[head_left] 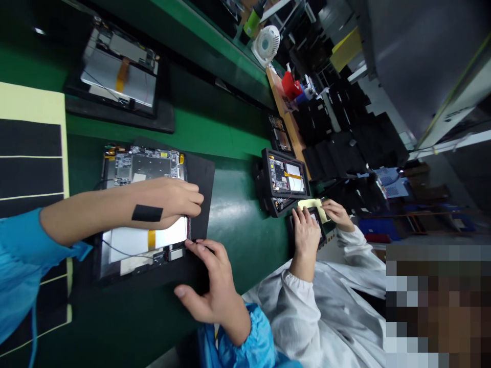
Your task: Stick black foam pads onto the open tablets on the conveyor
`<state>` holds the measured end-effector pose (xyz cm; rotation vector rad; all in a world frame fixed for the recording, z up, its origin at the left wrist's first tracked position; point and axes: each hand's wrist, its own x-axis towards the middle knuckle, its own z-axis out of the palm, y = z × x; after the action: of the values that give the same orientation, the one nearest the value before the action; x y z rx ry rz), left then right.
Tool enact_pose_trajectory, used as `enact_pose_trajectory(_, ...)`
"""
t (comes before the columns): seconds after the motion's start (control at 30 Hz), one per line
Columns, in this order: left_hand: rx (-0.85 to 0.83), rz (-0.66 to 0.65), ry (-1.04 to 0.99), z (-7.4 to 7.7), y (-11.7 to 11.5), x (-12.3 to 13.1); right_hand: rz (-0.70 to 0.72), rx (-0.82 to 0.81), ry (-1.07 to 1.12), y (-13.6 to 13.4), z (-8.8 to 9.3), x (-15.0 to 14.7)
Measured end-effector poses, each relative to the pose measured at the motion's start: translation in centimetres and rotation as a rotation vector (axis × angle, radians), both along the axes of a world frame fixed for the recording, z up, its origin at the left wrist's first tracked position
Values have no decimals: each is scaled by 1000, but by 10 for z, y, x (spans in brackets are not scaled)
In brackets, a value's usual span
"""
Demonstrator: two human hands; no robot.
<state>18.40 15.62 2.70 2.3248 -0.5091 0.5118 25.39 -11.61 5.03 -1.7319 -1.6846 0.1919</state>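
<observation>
An opened tablet (146, 166) lies on a dark mat, its circuit board, white battery (169, 235) and thin cables exposed. My left hand (180, 202) reaches across it with fingers curled down at the tablet's right edge. Its fingertips are hidden, and I cannot make out what they hold. A black strip (148, 213) lies on my left wrist. My right hand (218, 286) is open, its thumb spread away, with the fingertips touching the tablet's edge near the battery corner. A strip of yellow tape (152, 239) crosses the battery.
Another opened tablet (118, 71) lies at the upper left. A yellow sheet with black strips (30, 140) is at the left edge. To the right, black trays (287, 176) hold tablets, and a co-worker's hands (307, 230) work on another device. A white fan (266, 45) stands behind.
</observation>
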Motion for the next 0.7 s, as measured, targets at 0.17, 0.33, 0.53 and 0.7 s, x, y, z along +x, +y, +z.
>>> enact_pose_trajectory(0.17,-46,-23,-87,1,-16,-5,-8,4,-12,1,0,0)
enact_pose_trajectory(0.33,-127,-166,1,3,-37,-6,18,32,-12,2,-2,2)
enact_pose_trajectory(0.53,-42,-143,-30,-8,-26,-2,21,8,-5,0,-2,1)
enact_pose_trajectory(0.7,6,-97,-106,-8,-21,-2,14,9,-7,-1,-3,1)
